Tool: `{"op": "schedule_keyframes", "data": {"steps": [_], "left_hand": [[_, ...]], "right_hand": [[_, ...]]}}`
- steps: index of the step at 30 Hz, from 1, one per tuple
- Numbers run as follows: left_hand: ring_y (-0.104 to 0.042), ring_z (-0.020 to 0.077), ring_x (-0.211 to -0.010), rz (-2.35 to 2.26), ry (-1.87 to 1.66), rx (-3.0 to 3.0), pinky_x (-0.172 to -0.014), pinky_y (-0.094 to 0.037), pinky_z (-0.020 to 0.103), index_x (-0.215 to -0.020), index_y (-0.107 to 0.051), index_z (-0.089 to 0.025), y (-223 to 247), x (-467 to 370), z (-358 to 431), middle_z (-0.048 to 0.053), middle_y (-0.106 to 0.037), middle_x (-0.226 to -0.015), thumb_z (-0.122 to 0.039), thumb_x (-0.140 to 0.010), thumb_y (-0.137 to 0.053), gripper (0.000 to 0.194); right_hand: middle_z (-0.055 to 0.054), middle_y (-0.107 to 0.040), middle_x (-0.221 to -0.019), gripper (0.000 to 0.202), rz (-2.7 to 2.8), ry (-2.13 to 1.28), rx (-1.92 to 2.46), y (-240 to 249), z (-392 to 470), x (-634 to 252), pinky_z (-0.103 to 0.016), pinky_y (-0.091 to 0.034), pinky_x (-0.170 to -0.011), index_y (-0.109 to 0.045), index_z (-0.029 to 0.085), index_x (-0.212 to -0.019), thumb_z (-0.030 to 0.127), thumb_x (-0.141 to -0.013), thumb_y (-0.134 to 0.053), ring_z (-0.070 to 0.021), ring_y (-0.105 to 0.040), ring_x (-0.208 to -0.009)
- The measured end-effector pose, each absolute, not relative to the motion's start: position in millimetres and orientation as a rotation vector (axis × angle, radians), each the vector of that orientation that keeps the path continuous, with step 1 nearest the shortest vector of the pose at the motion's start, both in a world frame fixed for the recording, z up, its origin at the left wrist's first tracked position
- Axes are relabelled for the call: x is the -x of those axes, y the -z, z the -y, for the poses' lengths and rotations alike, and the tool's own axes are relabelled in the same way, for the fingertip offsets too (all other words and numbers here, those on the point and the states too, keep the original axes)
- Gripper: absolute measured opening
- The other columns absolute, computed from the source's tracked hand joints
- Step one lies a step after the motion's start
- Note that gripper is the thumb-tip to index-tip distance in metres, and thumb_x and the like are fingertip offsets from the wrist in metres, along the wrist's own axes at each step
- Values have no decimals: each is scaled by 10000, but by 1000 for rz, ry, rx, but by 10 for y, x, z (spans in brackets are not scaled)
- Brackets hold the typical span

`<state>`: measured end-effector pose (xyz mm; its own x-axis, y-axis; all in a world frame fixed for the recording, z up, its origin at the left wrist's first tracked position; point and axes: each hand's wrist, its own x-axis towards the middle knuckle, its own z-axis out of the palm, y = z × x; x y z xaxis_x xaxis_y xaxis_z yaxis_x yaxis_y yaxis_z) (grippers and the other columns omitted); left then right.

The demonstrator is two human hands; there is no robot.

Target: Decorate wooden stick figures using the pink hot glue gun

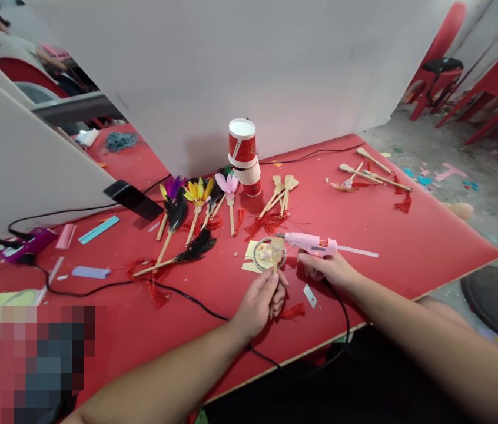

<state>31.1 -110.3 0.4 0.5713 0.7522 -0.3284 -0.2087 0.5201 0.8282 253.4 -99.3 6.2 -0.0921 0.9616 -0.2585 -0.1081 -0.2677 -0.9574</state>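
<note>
My left hand [261, 299] is closed around the thin handle of a small wooden paddle-shaped stick [277, 250], its flat head pointing up. A red tassel [292, 311] lies by that hand. In my right hand [326, 268] is a pink hot glue gun [313, 243], a clear glue stick poking out of its back. The gun's nozzle is right at the top of the paddle head; whether they touch I cannot tell. Behind the paddle head, a roll of tape [255, 257] rests on pale yellow paper [249, 266]. A small white tag [309, 296] lies below the gun.
Feather-topped sticks [198, 194] lie at centre left, with bare wooden sticks [291, 184] beside them and more [379, 176] at far right. Stacked paper cups [243, 144] stand by the white partition. A phone [132, 197], purple power strip [28, 244] and black cord [200, 303] are leftward.
</note>
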Motion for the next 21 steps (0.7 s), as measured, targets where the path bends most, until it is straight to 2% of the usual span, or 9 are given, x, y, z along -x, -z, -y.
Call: {"op": "schedule_keyframes", "data": {"steps": [4,6,9,12,18,21], "left_hand": [[-349,59,-496,-749,-642,-856,-497,-321,185,-973,-569,-196,37,-305,1101,-97,-421,-637,-766,-953,-727,592],[-355,64,-493,-737,-645,-876,-496,-324,192,-967,-570,-199,80,-302,1094,-95,-426,-632,-774,-949,-724,595],[-424,81,-513,-716,-687,-935,-523,-379,217,-864,-552,-197,130,-314,1075,-68,-462,-626,-792,-951,-700,619],[-479,98,-549,-743,-762,-1069,-574,-426,244,-775,-542,-192,121,-350,1045,-38,-488,-621,-814,-963,-651,659],[-404,86,-515,-814,-765,-1266,-494,-281,233,-973,-636,-177,57,-458,1027,-52,-505,-657,-806,-943,-667,630],[-377,88,-486,-784,-796,-1343,-471,-247,238,-1023,-639,-175,66,-512,1041,-66,-488,-614,-781,-961,-655,610]], "right_hand": [[28,-533,-509,548,1055,-1538,1233,-62,922,-2563,-288,-333,-486,-634,222,-729,703,-802,-886,-111,-442,-467],[28,-563,-522,521,1117,-1543,1219,-61,880,-2590,-284,-368,-495,-672,214,-791,690,-809,-882,-120,-488,-477],[8,-626,-575,472,1150,-1515,1237,-53,834,-2616,-285,-419,-519,-711,208,-865,644,-819,-886,-148,-577,-528],[-4,-625,-575,438,1133,-1499,1236,-54,808,-2612,-292,-428,-516,-700,223,-813,609,-799,-907,-158,-581,-536],[-3,-580,-554,486,1101,-1431,1352,-212,887,-2664,-296,-417,-491,-593,238,-677,593,-748,-917,-144,-527,-508],[13,-602,-596,436,1142,-1391,1295,-345,1082,-2757,-290,-440,-517,-633,224,-773,570,-773,-899,-144,-562,-538]]}}
